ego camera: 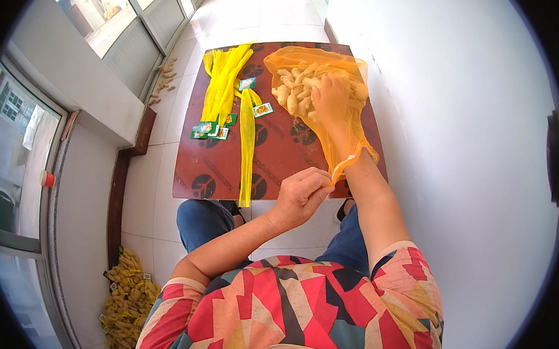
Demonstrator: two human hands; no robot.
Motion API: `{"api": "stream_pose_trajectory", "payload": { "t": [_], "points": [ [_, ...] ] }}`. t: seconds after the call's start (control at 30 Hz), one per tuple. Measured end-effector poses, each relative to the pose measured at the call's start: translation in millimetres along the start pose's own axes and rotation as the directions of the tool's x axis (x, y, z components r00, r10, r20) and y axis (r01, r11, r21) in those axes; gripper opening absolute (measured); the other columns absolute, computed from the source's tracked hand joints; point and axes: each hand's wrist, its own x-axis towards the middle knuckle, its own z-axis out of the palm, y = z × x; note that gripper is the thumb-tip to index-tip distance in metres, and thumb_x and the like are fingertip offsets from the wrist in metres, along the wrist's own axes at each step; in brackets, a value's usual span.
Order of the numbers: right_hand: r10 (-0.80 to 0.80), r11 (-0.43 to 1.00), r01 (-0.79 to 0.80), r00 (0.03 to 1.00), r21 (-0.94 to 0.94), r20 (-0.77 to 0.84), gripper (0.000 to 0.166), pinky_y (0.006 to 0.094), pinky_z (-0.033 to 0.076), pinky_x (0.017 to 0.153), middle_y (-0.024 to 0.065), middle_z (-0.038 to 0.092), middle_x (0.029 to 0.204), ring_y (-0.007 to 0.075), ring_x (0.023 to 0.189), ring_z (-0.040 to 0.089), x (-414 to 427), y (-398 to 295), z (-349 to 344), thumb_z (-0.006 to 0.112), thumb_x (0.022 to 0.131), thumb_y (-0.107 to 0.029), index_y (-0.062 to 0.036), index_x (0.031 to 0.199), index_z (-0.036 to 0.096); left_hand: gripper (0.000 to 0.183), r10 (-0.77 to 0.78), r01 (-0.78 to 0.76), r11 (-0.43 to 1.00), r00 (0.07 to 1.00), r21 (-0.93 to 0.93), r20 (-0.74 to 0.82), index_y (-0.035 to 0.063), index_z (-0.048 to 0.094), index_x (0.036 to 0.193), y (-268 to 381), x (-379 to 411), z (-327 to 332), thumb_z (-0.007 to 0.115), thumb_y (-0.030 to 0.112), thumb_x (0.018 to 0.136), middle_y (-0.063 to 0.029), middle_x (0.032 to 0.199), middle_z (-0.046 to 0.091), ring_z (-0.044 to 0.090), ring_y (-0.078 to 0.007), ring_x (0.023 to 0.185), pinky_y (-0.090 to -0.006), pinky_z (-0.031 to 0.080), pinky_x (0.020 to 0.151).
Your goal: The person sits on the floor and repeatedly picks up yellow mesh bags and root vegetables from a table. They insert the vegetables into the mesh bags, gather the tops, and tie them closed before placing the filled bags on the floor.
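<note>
An orange mesh bag (324, 121) lies on the right side of the brown-red table board (213, 163), with many pieces of ginger (292, 92) inside. My right hand (333, 95) reaches through the bag's mouth and rests on the ginger at the right; whether its fingers hold a piece is unclear. Near the table's front edge, my left hand (303, 192) pinches the rim of the bag's mouth, beside my right forearm. Several yellow mesh bags (224, 78) with green tags lie bunched at the back left. One flat yellow mesh strip (246, 152) hangs slightly over the front edge.
Loose ginger pieces (165, 79) lie on the tiled floor left of the table. A pile of filled yellow mesh bags (128, 298) stands at the lower left by the wall. A white wall (456, 143) runs close along the right side. A glass door (19, 162) is at the far left.
</note>
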Motion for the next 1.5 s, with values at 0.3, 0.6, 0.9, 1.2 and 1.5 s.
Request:
{"api": "stream_pose_trajectory", "payload": {
  "t": [0.3,0.6,0.9,1.2,1.5],
  "points": [
    [-0.065,0.984,0.095,0.979,-0.151,0.191,0.044,0.0411,0.046,0.093,0.0144,0.064,0.112,0.0315,0.108,0.059,22.1,11.6,14.5,0.071,0.082,-0.037,-0.0008,0.106,0.064,0.01,0.051,-0.049,0.998,0.996,-0.033,0.066,0.0006,0.061,0.087,-1.3,-6.5,2.4,0.069,-0.002,0.082,-0.0123,0.093,0.066,0.067,-0.0278,0.08,-0.0324,0.053,0.067],
    [0.493,0.837,-0.488,0.48,-0.246,0.726,0.06,0.0391,0.052,0.08,0.0151,0.071,0.106,0.0301,0.096,0.067,90.3,50.0,-20.5,0.063,0.076,-0.055,-0.0026,0.104,0.071,0.009,-0.073,0.076,0.996,0.995,-0.056,0.063,0.0004,0.062,0.09,-20.5,-13.7,3.3,0.068,-0.002,0.084,-0.0107,0.091,0.066,0.065,-0.0246,0.077,-0.0309,0.051,0.065],
    [0.172,0.966,-0.258,0.581,-0.021,0.796,0.053,0.0408,0.05,0.084,0.0205,0.068,0.11,0.0339,0.101,0.065,27.6,38.2,-35.8,0.062,0.08,-0.04,0.0003,0.114,0.065,0.008,-0.169,0.172,0.984,0.983,-0.048,0.065,0.0008,0.063,0.091,-29.1,-30.4,8.2,0.068,-0.001,0.086,-0.0108,0.087,0.065,0.064,-0.0219,0.075,-0.0292,0.051,0.067],
    [0.024,0.851,-0.259,0.888,0.457,0.459,0.033,0.0434,0.047,0.095,0.02,0.065,0.116,0.0367,0.11,0.06,-73.5,12.7,-102.4,0.063,0.084,-0.014,-0.0008,0.114,0.062,0.007,-0.435,0.429,0.861,0.9,-0.272,0.042,0.0001,0.064,0.092,-43.6,-63.1,9.4,0.064,0.006,0.094,-0.0033,0.086,0.066,0.061,-0.0098,0.08,-0.0252,0.049,0.074],
    [-0.323,0.911,0.294,0.945,0.29,0.057,0.037,0.0404,0.051,0.094,0.0156,0.065,0.118,0.0343,0.109,0.063,-172.2,-10.0,-155.6,0.068,0.08,-0.003,-0.0034,0.116,0.06,0.012,-0.643,0.552,0.624,0.765,-0.553,0.037,0.0067,0.06,0.088,-65.9,-81.5,2.3,0.059,0.014,0.098,-0.003,0.083,0.068,0.058,-0.0071,0.075,-0.023,0.045,0.069]
  ]
}}
